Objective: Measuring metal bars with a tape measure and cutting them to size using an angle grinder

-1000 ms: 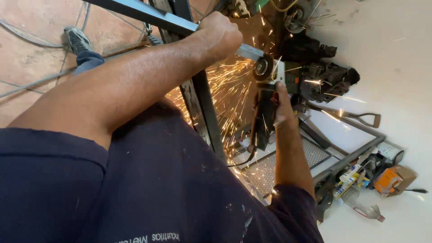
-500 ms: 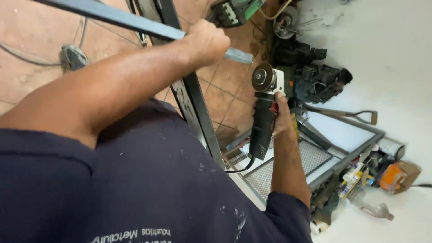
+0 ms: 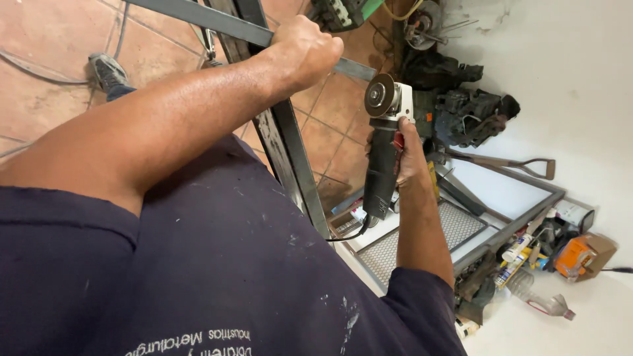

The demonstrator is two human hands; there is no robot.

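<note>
Left hand: the left hand [image 3: 304,49], top centre of the frame, has its grip wrapped fully around a grey steel bar [image 3: 198,16] slanting in from the upper left.
Right hand: the right hand [image 3: 407,150], centre right, has its grip closed on the black body of an angle grinder [image 3: 381,155].
Grinder: upright, disc [image 3: 380,95] uppermost, just below the bar's end, not touching it.
Frame: a dark steel upright [image 3: 290,155] runs down the centre.
Floor: terracotta tiles [image 3: 46,39]; a shovel [image 3: 508,163], bottles and tool clutter lie at right.

The person wears a dark navy short-sleeved shirt [image 3: 217,264], flecked with pale paint spots and dust, with light printed lettering near the hem. Both forearms are bare. A grey shoe [image 3: 105,69] shows far left.
</note>
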